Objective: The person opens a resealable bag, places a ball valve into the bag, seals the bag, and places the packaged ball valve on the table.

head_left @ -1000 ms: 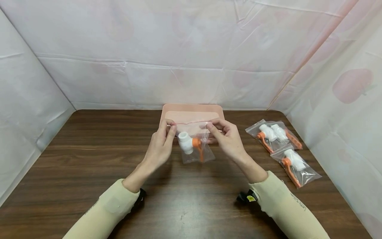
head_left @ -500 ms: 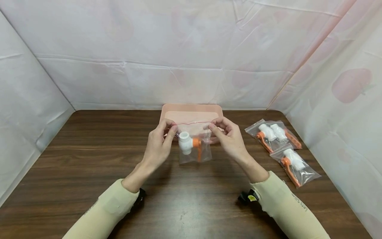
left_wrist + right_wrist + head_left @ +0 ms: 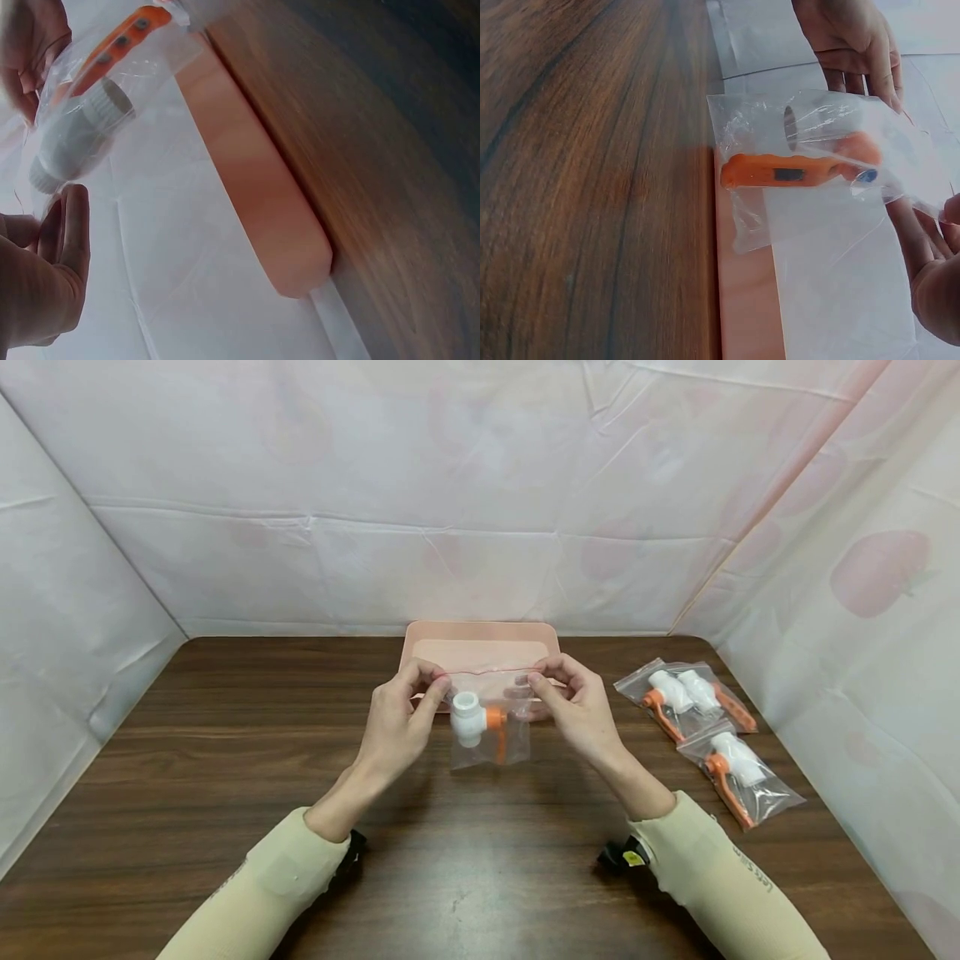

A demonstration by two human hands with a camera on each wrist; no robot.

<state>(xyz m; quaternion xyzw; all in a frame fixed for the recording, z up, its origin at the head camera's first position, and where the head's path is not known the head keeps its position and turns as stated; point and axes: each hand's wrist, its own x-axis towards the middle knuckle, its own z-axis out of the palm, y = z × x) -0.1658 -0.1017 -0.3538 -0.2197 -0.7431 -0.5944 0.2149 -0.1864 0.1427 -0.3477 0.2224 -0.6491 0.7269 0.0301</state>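
Note:
Between both hands hangs a clear zip bag (image 3: 516,752), its red seal line running along the top. Inside it is a white plastic ball valve (image 3: 468,727) with an orange handle (image 3: 780,171). My left hand (image 3: 397,720) pinches the bag's upper left corner between thumb and fingers. At the upper right corner, my right hand (image 3: 579,712) pinches the plastic the same way. The bag is held above the table, in front of a pink tray (image 3: 480,630), and partly covers it in the head view. Whether the seal is fully pressed together cannot be made out.
On the right of the wooden table (image 3: 247,760) lie more bagged valves: a farther bag (image 3: 686,697) showing two white bodies, possibly two bags overlapping, and a nearer bag (image 3: 742,772). A pale curtain (image 3: 360,568) stands behind the table and along both sides.
The bag's lower end has swung slightly left and hangs straighter. My right hand has shifted slightly right, and both hands keep their pinch on the top corners.

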